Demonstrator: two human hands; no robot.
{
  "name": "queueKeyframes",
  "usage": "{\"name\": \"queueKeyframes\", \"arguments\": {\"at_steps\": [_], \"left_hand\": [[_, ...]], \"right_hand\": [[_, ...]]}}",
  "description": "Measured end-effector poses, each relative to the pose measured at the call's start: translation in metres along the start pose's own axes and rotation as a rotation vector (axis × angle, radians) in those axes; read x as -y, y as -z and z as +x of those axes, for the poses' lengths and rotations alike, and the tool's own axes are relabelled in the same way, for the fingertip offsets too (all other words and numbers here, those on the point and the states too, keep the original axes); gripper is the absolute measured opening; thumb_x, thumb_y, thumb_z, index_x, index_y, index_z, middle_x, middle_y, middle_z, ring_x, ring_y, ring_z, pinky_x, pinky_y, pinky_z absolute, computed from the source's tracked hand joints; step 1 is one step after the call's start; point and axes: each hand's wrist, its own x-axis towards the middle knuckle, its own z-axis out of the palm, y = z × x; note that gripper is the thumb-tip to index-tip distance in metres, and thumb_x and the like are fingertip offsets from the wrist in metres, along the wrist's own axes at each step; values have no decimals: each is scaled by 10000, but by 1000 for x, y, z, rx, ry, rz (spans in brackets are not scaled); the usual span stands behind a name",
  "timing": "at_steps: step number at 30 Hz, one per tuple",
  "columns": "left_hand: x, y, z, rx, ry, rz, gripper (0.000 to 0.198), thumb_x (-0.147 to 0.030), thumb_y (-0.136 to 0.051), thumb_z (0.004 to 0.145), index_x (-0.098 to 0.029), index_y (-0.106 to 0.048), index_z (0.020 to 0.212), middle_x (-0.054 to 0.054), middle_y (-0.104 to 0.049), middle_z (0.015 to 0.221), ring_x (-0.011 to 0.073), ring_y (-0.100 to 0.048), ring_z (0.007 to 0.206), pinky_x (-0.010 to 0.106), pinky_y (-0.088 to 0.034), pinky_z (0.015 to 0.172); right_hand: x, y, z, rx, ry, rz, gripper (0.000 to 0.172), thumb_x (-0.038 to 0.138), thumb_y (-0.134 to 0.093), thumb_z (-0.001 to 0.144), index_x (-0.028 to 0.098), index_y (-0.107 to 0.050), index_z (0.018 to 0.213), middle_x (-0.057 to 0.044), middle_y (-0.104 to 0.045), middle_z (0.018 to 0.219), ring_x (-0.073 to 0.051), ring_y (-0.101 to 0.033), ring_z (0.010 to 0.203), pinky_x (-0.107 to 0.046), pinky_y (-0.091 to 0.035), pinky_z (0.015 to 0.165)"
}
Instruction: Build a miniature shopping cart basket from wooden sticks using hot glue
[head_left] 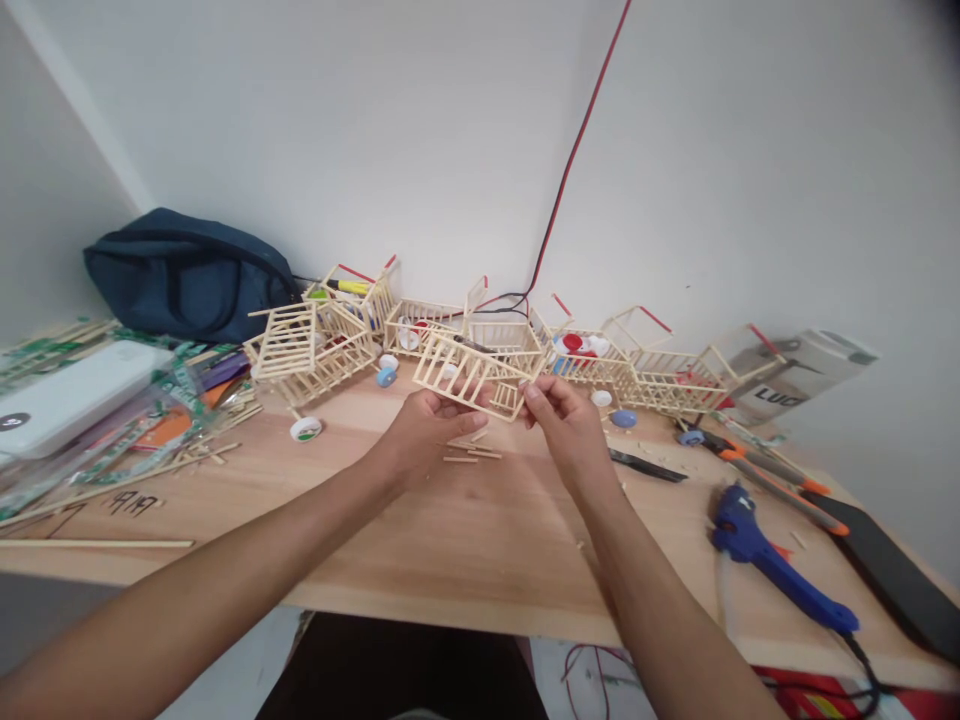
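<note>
A small slatted frame of thin pale wooden sticks [457, 372] is held up at the middle of the view, tilted. My left hand [426, 428] grips its lower left edge, fingers behind it. At its right end, my right hand [564, 420] pinches the frame between thumb and fingers. Below the frame, a few loose short sticks [480, 452] lie on the wooden table [450, 545]. Behind it stand several stick-built carts, among them one at the left [315, 355] and one at the right [675, 380], with red-tipped handles.
A blue glue gun [780, 565], orange-handled pliers [787, 480] and a black case [892, 570] lie at the right. A dark blade [646, 465] rests near my right hand. At the left are a blue bag [191, 275], a white box [82, 395] and stick bundles. Bottle caps [306, 429] are scattered.
</note>
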Motion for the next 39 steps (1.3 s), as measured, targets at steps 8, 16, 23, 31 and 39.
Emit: {"name": "queueKeyframes", "arguments": {"at_steps": [8,16,23,31,39], "left_hand": [[-1,-3,-3,-72,-4,46,363,-274,-861,538,-154,-686,832,-4,-666,754,119,-585,681,275,-484,709],[0,-4,-4,-9,-30,62,223,-250,-829,605,-163,-664,725,-15,-631,667,120,-571,651,287,-476,735],[2,1,-2,5,19,30,255,-220,-842,597,-166,-690,795,2,-682,753,130,-615,713,300,-483,794],[3,9,5,76,23,27,455,-122,-819,611,-173,-660,1035,67,-709,1063,184,-655,959,342,-485,901],[-17,20,9,55,-88,-57,487,10,-631,549,-151,-656,1008,64,-698,1057,209,-632,1045,345,-447,983]], "right_hand": [[-1,-3,-2,8,-13,4,271,458,-621,835,197,-576,779,25,-571,642,-108,-499,576,-247,-414,594],[2,-4,-3,25,-24,26,265,459,-610,841,206,-559,784,26,-560,637,-108,-495,566,-248,-415,578],[-1,-1,-2,60,-14,26,246,445,-620,837,207,-565,812,25,-554,657,-109,-490,581,-251,-405,580],[-3,4,-1,27,4,1,236,434,-590,858,205,-557,812,34,-523,656,-101,-448,565,-244,-375,565],[-12,6,2,11,-28,-47,300,495,-611,808,201,-556,776,20,-537,692,-102,-443,565,-241,-366,536]]}}
